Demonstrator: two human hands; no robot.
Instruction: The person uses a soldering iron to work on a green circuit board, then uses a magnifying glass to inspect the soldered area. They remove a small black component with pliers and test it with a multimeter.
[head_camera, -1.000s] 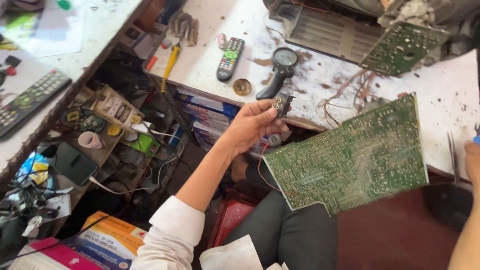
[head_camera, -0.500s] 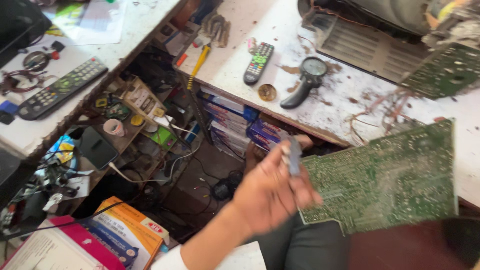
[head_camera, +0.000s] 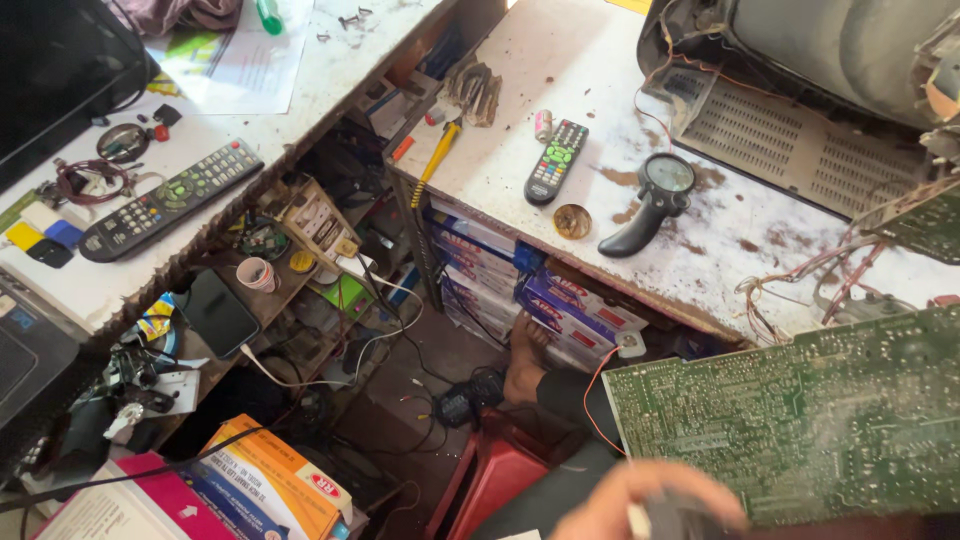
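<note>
A hand is seen blurred at the bottom edge of the frame, right of centre, fingers curled about a small dark object; which hand it is and how firmly the grip is closed cannot be told. The other hand is not in view. Just right of it, at lower right, a large green circuit board is held solder side up, its support hidden. A thin red wire trails from its left edge and could be snagged by the hand, straining a joint. Below centre a bare foot rests among loose cables, where tangling is judged likely. Farther up, on the stained white bench, a black handled magnifier and a remote control lie near the front edge and could be knocked off if the board is swung.
</note>
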